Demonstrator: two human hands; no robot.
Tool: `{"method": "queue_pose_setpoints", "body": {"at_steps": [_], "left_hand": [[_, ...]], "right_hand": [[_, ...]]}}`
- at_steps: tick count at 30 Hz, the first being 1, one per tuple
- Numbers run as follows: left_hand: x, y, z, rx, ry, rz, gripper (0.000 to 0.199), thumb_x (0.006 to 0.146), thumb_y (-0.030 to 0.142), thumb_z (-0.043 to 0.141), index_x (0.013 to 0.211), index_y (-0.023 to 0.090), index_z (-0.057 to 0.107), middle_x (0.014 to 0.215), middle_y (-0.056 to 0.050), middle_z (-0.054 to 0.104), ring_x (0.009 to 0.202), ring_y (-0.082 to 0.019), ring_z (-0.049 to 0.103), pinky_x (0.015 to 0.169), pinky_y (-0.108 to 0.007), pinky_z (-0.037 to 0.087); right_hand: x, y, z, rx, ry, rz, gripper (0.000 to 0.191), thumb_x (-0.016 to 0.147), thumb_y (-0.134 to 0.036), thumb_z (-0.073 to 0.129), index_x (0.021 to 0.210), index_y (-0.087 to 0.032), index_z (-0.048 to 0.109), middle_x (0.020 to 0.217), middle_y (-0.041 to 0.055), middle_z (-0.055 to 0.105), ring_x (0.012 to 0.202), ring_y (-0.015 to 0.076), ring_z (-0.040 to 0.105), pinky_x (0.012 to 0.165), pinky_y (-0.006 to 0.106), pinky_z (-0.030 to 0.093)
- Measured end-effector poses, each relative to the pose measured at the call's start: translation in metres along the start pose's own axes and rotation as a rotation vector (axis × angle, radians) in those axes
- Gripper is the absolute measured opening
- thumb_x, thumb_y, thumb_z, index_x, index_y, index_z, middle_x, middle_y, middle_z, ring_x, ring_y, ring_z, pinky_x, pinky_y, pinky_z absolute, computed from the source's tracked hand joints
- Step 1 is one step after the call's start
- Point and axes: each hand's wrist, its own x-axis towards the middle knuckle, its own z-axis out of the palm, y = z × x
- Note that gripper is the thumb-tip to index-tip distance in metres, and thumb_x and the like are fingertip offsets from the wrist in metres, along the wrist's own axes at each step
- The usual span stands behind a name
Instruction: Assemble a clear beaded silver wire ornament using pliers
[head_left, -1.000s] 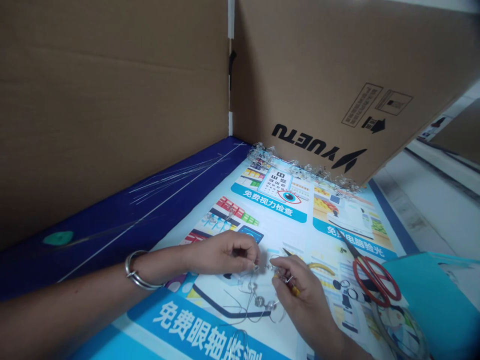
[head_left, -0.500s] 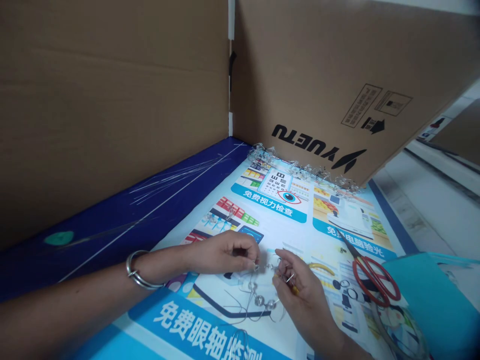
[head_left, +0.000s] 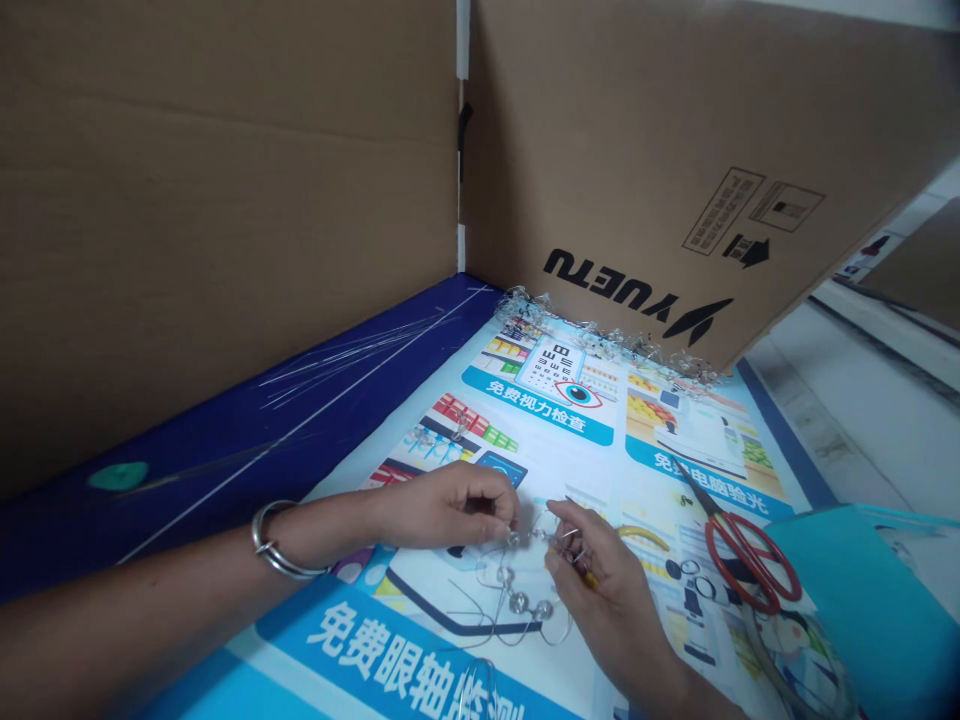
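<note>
Left hand (head_left: 442, 507) and right hand (head_left: 596, 580) are both pinching the beaded wire (head_left: 519, 603) now, the right shifting its grip inward, with red scissors (head_left: 750, 565) lying just beyond it.

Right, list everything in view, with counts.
cardboard panels: 2, brown, upright at the back, meeting at a corner
printed eye-test poster: 1, blue and white, lying in front of the panels
navy strip: 1, dark blue, left of the poster
thin wires: several, silvery, on the navy strip
green patch: 1, teal-green, on the navy strip
bead cluster: 1, clear, along the poster's far edge
scissors: 1 pair, red handles, on the poster, right
teal sheet: 1, teal, front right
yellow-handled tool: 1, yellow, by the right hand, partly hidden
beaded wire: 1, silvery with clear beads, between the hands
bangle: 1, silver, left wrist
left hand: 1, pinching the beaded wire
right hand: 1, pinching the beaded wire
</note>
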Motion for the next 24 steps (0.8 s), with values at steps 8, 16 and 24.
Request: {"method": "queue_pose_setpoints", "body": {"at_steps": [8,16,24], "left_hand": [[-0.0002,-0.0011,0.0002,0.002,0.003,0.01,0.014,0.083,0.027,0.053,0.081,0.013,0.053,0.082,-0.004,0.056,0.062,-0.009,0.047,0.053,-0.019,0.039],[0.0009,0.001,0.0,0.001,0.017,-0.005,0.019,0.085,0.032,0.049,0.087,0.013,0.055,0.08,-0.004,0.055,0.06,-0.008,0.045,0.052,-0.019,0.038],[-0.0004,0.0015,-0.0004,0.052,0.043,-0.002,0.022,0.086,0.033,0.047,0.09,0.014,0.055,0.071,-0.001,0.052,0.058,-0.008,0.044,0.051,-0.018,0.037]], "right_hand": [[-0.001,0.0015,0.0016,0.073,-0.007,0.101,0.04,0.08,-0.023,0.051,0.119,-0.023,0.045,0.091,0.0026,0.056,0.075,0.0134,0.057,0.065,0.023,0.048],[0.0004,-0.0001,0.0029,0.049,0.015,0.091,0.038,0.079,-0.022,0.052,0.117,-0.022,0.048,0.089,0.0026,0.057,0.073,0.0132,0.057,0.065,0.023,0.048],[0.0011,0.0013,0.002,0.021,0.002,0.073,0.039,0.079,-0.024,0.053,0.117,-0.023,0.049,0.09,0.0027,0.058,0.077,0.0147,0.058,0.065,0.023,0.049]]}}
